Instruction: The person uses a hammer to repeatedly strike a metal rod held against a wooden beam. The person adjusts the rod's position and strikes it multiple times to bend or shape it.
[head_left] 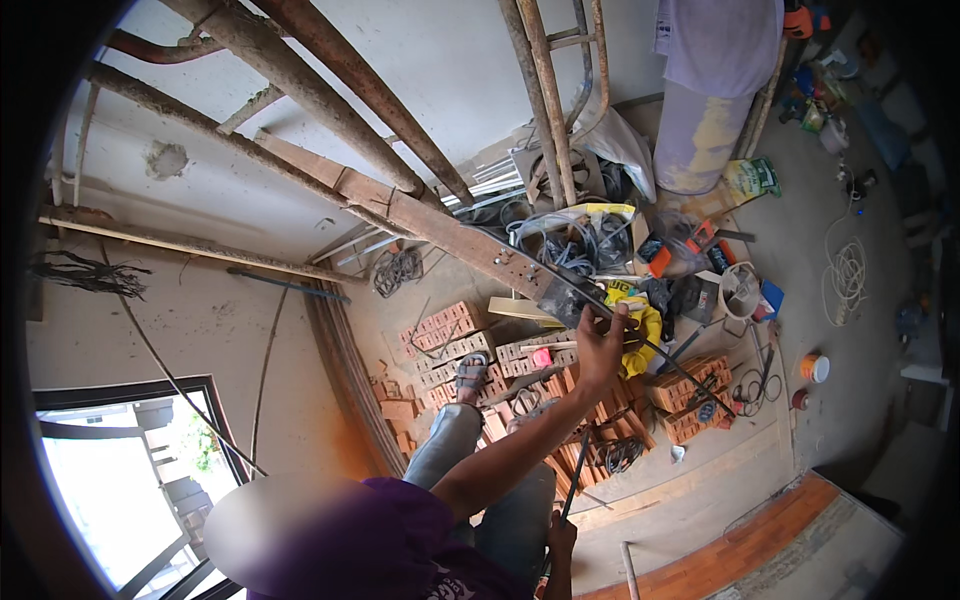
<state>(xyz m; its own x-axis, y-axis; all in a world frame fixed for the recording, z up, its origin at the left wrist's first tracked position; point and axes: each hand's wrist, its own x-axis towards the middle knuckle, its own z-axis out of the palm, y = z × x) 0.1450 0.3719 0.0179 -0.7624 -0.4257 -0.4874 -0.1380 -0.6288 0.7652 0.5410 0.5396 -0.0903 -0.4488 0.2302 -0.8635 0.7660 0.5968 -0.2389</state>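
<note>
My left arm reaches forward to the near end of a long wooden plank [450,235], which slopes up toward the wall and has several metal pegs [515,265] in it. My left hand [602,345] is closed on a thin dark rod [680,375], at the plank's dark end. The rod runs out past the hand to the right. Lower down, near my jeans, my right hand [562,538] wraps round a dark bar [577,470] that points upward. Below the plank, my sandalled foot [472,375] stands among stacked orange bricks [440,330].
Rusty scaffold poles [350,80] cross the upper left and lean at the wall. Beyond the plank lie coiled cables [570,240], a yellow bag [640,340] and a clear bucket [740,290]. More bricks [695,400] are stacked at right. A cloth-draped cylinder [700,130] stands behind.
</note>
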